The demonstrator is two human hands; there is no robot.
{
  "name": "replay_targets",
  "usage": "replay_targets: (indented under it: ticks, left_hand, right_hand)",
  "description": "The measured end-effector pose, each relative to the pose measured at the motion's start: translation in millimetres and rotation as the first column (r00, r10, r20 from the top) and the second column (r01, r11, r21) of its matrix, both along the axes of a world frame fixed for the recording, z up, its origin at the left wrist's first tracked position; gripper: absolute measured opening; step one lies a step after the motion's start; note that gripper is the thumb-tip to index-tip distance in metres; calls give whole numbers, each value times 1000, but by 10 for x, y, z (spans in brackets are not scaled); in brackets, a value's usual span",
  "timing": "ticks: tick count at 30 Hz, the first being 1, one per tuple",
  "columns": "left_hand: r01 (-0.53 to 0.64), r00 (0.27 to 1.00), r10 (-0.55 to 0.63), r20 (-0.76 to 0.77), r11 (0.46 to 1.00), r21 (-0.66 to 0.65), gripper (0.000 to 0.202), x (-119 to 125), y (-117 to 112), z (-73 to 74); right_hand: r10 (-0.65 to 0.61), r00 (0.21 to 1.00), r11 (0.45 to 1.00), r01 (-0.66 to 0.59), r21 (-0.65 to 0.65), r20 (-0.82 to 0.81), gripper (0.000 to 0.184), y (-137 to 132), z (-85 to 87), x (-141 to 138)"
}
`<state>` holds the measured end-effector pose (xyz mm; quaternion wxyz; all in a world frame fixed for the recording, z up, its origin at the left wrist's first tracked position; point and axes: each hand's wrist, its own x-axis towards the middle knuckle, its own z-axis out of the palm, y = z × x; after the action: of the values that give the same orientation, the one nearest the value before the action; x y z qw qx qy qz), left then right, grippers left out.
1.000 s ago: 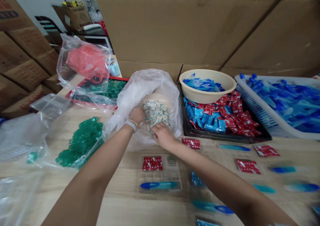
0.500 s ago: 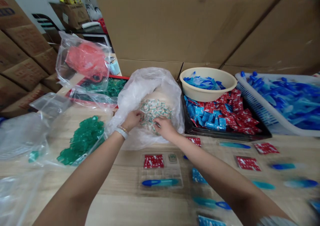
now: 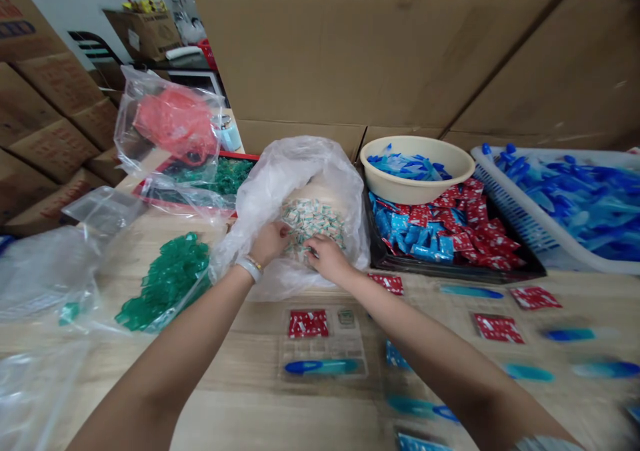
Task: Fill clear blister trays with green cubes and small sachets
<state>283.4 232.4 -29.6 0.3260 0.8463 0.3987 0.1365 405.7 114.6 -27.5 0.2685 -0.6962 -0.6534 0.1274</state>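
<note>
Both my hands reach into a clear plastic bag (image 3: pixel 280 178) full of small white and green packets (image 3: pixel 315 218). My left hand (image 3: pixel 270 241) rests at the left of the pile, fingers curled into the packets. My right hand (image 3: pixel 325 256) sits at the pile's near edge with its fingers bent down among them. What either hand holds is hidden by the fingers. Just in front of the bag lies a clear tray (image 3: pixel 323 341) holding a red sachet (image 3: pixel 307 322), one small packet (image 3: pixel 345 316) and a blue item (image 3: pixel 320 366).
A black tray of red and blue sachets (image 3: pixel 440 231) with a cream bowl (image 3: pixel 415 168) stands right of the bag, then a white basket of blue items (image 3: pixel 565 198). Green pieces in plastic (image 3: pixel 165 281) lie left. More trays cover the wooden table (image 3: pixel 240 411). Cardboard walls stand behind.
My left hand drew back from deep in the pile to its left edge. My right hand moved slightly forward into the packets, then stayed. The bag has barely moved.
</note>
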Motion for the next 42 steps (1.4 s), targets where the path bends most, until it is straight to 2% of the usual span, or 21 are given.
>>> replay_targets:
  ticks: [2, 5, 12, 17, 19, 24, 28, 31, 33, 37, 42]
  left_hand:
    - [99, 994, -95, -46, 990, 96, 31, 15, 5, 21]
    - [253, 962, -224, -156, 947, 199, 24, 56, 41, 57]
    - [281, 955, -252, -156, 937, 209, 15, 79, 96, 134]
    - [367, 926, -328, -188, 897, 246, 14, 74, 78, 115]
    - [367, 926, -329, -185, 900, 236, 12, 92, 99, 91]
    - [300, 952, -292, -92, 950, 89, 18, 104, 226, 70]
    - [170, 985, -171, -10, 983, -64, 23, 23, 221, 123]
    - [68, 996, -80, -36, 963, -260, 24, -47, 97, 121]
    - [17, 995, -44, -85, 955, -295, 25, -80, -3, 96]
    - [32, 980, -42, -192, 998, -53, 24, -105, -154, 79]
    - [111, 973, -63, -222, 971, 210, 16, -128, -289, 138]
  right_hand:
    - [-1, 1000, 1000, 0, -10, -7, 16, -15, 5, 1]
    - [0, 1000, 1000, -1, -22, -18, 15, -36, 15, 1]
    - [4, 1000, 1000, -4, -22, -10, 15, -57, 47, 20]
    - [17, 1000, 1000, -17, -21, -8, 16, -50, 30, 12]
    - [19, 1000, 1000, -19, -19, -14, 16, -54, 32, 9]
    - [16, 999, 1000, -17, -23, -30, 14, -66, 60, 24]
    - [8, 998, 1000, -8, -7, -64, 15, -68, 53, 39]
    - [-1, 995, 1000, 2, 4, -100, 15, -67, 31, 43]
    - [0, 993, 1000, 1, 5, -114, 14, -68, 14, 44]
    - [6, 993, 1000, -5, 8, -121, 15, -78, -13, 43]
    - [12, 995, 1000, -9, 27, -102, 15, -113, -14, 36]
